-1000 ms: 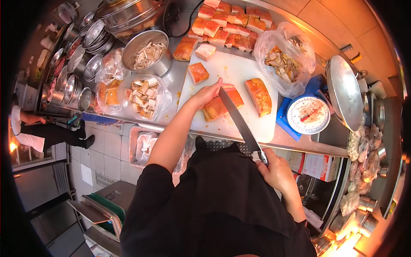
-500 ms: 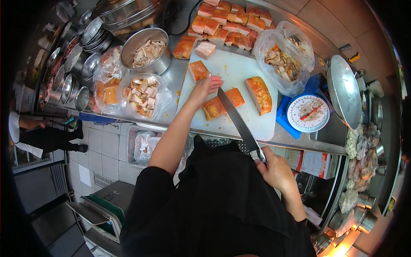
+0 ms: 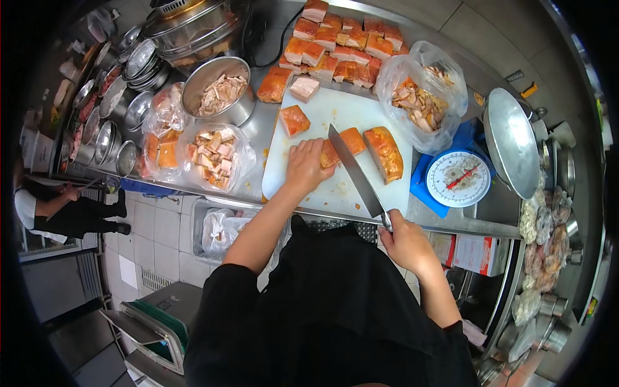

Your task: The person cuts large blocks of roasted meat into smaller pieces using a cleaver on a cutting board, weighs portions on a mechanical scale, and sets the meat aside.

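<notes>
My right hand (image 3: 407,244) is closed round the handle of a long kitchen knife (image 3: 358,175), whose blade slants up and left across a block of roast pork belly (image 3: 352,139) on the white cutting board (image 3: 303,197). My left hand (image 3: 307,169) grips the left end of that block, fingers bent over it and partly hiding it. Whether the edge has entered the meat cannot be seen. Beside the block on the right lies a longer golden-skinned pork slab (image 3: 385,155). A smaller pork piece (image 3: 294,120) sits above my left hand, and a pale-faced pork chunk (image 3: 304,88) at the board's top edge.
Rows of pork pieces (image 3: 342,45) fill the counter's back. A bag of scraps (image 3: 419,106), a blue-based dial scale (image 3: 458,178) and a wok (image 3: 511,143) stand right. Left are a metal pot (image 3: 219,106) and a bag of cubes (image 3: 214,158). Another person (image 3: 58,206) stands far left.
My left hand has come down from beside the small pork piece onto the left end of the middle block, its fingers now bent over it. The knife stays across that block.
</notes>
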{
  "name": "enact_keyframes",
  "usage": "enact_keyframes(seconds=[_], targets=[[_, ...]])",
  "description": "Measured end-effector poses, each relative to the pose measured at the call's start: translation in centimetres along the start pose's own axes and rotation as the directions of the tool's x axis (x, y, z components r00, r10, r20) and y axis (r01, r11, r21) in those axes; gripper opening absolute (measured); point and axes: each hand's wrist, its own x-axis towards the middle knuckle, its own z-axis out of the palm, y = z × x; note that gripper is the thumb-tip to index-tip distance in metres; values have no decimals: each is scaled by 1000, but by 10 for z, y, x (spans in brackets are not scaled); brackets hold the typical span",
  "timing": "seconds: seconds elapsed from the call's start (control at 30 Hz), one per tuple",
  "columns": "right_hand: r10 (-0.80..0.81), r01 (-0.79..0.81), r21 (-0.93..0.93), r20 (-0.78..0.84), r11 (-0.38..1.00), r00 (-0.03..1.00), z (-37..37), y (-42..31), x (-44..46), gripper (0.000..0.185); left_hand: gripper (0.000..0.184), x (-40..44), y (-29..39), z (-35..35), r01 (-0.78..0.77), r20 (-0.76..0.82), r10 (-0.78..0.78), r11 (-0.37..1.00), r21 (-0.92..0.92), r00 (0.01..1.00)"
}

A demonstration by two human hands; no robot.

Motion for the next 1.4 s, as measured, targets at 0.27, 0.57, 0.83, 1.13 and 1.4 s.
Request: enact_keyframes(seconds=[0.27,0.57,0.83,1.13,1.4], targets=[[11,-11,-8,31,1000,999,-1,14,-15,37,66,-13,6,3,-89,-108,86,996,-22,990],[-28,28,-4,11,1000,1000,-5,26,-34,32,42,-21,-8,16,-140,-170,101,961,-239,980],[14,-15,38,3,999,1000,-16,34,-45,29,45,-22,18,-5,2,-23,-8,963,-270,1000],[73,-74,120,17,990,997,-22,44,-55,30,38,-13,7,-3,-124,-89,100,939,-322,991],[44,-22,202,-107,979,993,-15,36,-47,34,31,-22,18,-15,-219,-48,214,950,-224,976]])
